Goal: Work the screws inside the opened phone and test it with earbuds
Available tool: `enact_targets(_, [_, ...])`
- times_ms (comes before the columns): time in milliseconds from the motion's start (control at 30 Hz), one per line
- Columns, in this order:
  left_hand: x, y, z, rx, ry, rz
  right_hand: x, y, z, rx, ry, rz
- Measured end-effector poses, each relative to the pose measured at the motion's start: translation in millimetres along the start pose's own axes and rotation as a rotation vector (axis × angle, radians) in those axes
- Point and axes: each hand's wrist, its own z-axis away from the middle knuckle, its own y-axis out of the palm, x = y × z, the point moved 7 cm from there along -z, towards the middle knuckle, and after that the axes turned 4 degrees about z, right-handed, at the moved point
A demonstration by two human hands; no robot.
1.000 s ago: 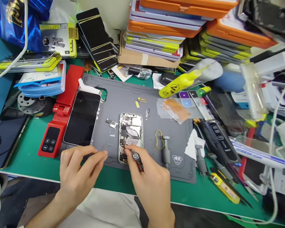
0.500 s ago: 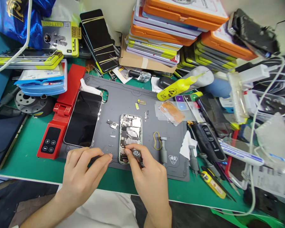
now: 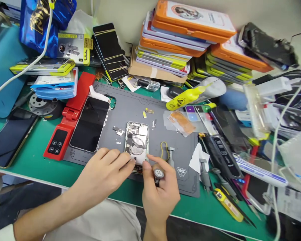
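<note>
1. Our left hand (image 3: pixel 106 172) reaches in from the lower left, forearm slanting across the front edge of the counter (image 3: pixel 72 172), back of the hand upward.
2. Its fingers are bent and bunched narrowly at the lower left part of the opened phone (image 3: pixel 137 142); we cannot tell whether they pinch a small part.
3. Our right hand (image 3: pixel 162 187) comes up from the bottom, its forearm steeper, with thumb and index finger extended toward the phone's lower right edge.
4. In that hand's curl we hold a dark screwdriver (image 3: pixel 158 172), its round cap tilted up toward us.
5. The phone lies on the grey mat (image 3: pixel 127 103), its insides exposed and its lower end between our hands, partly covered by fingers.
6. Left of it we have a dark screen (image 3: pixel 90 124); to its right, a yellow rubber band (image 3: pixel 161 150).
</note>
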Motion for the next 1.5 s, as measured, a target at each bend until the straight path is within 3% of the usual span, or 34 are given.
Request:
enact_targets(167, [3.8, 0.6, -17.7, 0.195, 0.102, -0.085, 3.0, -8.1, 2.6, -0.027, -0.033, -0.078])
enact_targets(433, [-2.4, -15.0, -41.6, 0.301, 0.157, -0.102, 6.8, -12.7, 3.4, 0.046, -0.043, -0.278])
enact_targets(533, [0.8, -36.3, -44.9, 0.247, 0.056, 0.036, 6.1, -15.7, 2.9, 0.016, -0.029, -0.345])
enact_targets(667, [24.0, -58.1, -22.6, 0.091, -0.271, 0.287, 5.1, -16.6, -0.1, -0.043, -0.008, -0.524])
enact_targets(800, [32.2, -40.6, 10.7, 0.181, -0.395, 0.268, 5.4, -18.4, -2.0, -0.114, -0.041, -0.556])
enact_targets(933, [25.4, -25.8, 17.2, 0.193, -0.28, 0.204, 7.9, -21.9, -3.1, -0.142, -0.1, -0.497])
enact_targets(1100, [18.5, -25.0, 12.7, 0.177, -0.143, 0.116, 15.3, -29.9, -11.0, -0.231, -0.187, -0.347])
enact_targets(1333, [15.7, -20.6, 34.5, -0.03, -0.171, 0.095, 11.3, -41.1, -11.8, -0.213, -0.415, -0.104])
enact_targets(1433, [16.3, -10.8, 42.3, -0.052, -0.177, 0.131, 4.7, -48.6, -5.2, -0.195, -0.553, 0.043])
enact_targets(1500, [18.4, -6.9, 44.2, -0.06, -0.179, 0.168, -0.5, -51.1, -5.4, -0.162, -0.562, 0.088])
